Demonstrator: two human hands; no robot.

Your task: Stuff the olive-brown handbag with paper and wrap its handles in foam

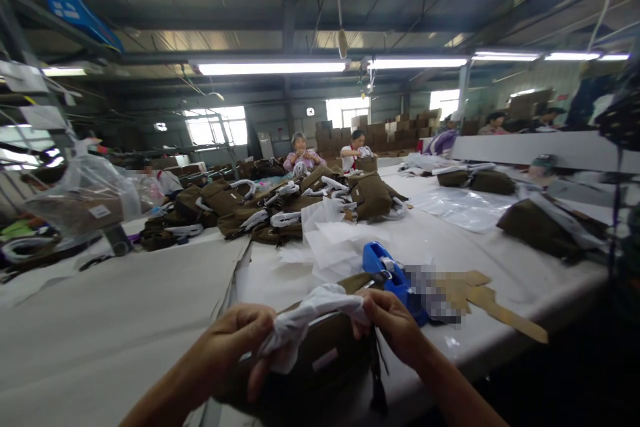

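An olive-brown handbag (320, 373) lies at the table's near edge in front of me, with a small pale label on its side and a dark tassel hanging at its right. White wrapping paper (320, 307) covers its arched handle. My left hand (245, 333) pinches the left end of this paper-wrapped handle. At the other end, my right hand (387, 320) has its thumb and fingers closed on the wrapping. Just behind the right hand stands a blue tape dispenser (387, 270).
Loose white paper sheets (325, 247) lie beyond the bag. A pile of similar bags (280, 203) fills the table's middle. Brown cardboard pieces (493, 303) and clear plastic bags (460, 207) are to the right. Several people sit across the table, one person (357, 150) handling a bag.
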